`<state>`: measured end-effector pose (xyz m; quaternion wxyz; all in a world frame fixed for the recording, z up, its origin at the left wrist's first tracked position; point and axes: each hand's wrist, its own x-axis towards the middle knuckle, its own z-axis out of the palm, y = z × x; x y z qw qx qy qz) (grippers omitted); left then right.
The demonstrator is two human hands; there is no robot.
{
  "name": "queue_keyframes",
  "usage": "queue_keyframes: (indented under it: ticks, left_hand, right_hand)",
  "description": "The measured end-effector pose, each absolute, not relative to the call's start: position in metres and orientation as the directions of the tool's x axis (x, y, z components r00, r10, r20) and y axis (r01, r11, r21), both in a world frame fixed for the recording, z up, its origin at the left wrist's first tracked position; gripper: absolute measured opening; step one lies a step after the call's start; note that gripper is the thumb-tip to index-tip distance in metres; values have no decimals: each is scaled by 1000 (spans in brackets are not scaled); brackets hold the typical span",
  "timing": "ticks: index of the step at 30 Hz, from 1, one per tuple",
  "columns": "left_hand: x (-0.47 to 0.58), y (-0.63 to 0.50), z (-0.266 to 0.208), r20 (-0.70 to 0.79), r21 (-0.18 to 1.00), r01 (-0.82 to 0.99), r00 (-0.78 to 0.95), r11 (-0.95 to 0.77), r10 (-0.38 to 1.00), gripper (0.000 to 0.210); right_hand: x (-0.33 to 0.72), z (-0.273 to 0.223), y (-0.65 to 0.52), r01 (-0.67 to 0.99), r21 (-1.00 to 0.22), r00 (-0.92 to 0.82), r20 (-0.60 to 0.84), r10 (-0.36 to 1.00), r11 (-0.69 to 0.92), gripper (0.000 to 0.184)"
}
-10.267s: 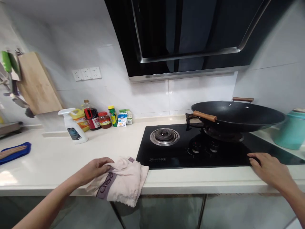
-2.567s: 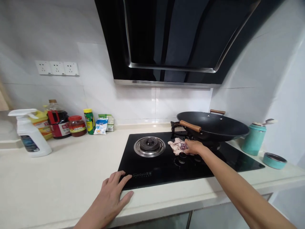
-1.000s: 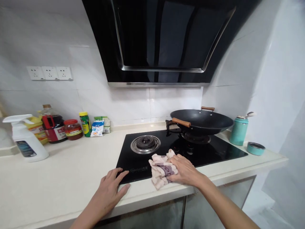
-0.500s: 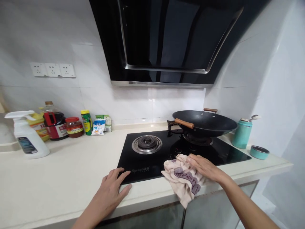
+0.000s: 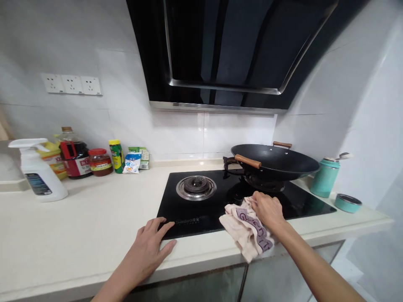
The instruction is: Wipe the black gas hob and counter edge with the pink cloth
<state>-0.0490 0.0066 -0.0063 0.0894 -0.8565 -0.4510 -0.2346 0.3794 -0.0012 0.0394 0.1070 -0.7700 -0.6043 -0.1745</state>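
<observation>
My right hand (image 5: 267, 208) is closed on a cream cloth (image 5: 241, 228) with purple lettering. The cloth lies bunched on the front of the black glass gas stove (image 5: 192, 224), near the control knobs (image 5: 238, 199), and its lower end hangs over the counter's front edge. Beside the stove's front left corner, my left hand (image 5: 153, 241) rests with fingers spread, its fingertips touching the glass. Behind my right hand a black wok (image 5: 273, 161) with wooden handles sits on the right burner. The left burner (image 5: 196, 187) is bare.
On the left counter (image 5: 103, 226) stand a white spray bottle (image 5: 42, 176), a dark sauce bottle (image 5: 74, 157), a red-lidded jar (image 5: 100, 162), a green shaker (image 5: 116, 157) and seasoning packets (image 5: 132, 162). A turquoise flask (image 5: 325, 178) and its lid (image 5: 347, 204) are at right. A range hood (image 5: 220, 54) overhangs.
My right hand has moved slightly up toward the knobs and gripped the cloth more tightly, drawing the cloth along. The left hand stays put. The view has shifted a little.
</observation>
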Motion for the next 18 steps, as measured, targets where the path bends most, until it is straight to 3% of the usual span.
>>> queue_keyframes:
  ticks: [4, 10, 18]
  left_hand:
    - [-48, 7, -6, 495, 58, 812, 482, -581, 723, 43]
    - [-50, 8, -7, 511, 48, 811, 482, -583, 712, 42]
    - [-52, 8, -9, 497, 73, 811, 475, -581, 726, 45]
  right_hand:
    - [376, 50, 19, 963, 140, 119, 545, 830, -230, 29]
    - [374, 49, 57, 965, 184, 104, 377, 920, -185, 32]
    - [387, 31, 26, 983, 128, 85, 311, 946, -131, 50]
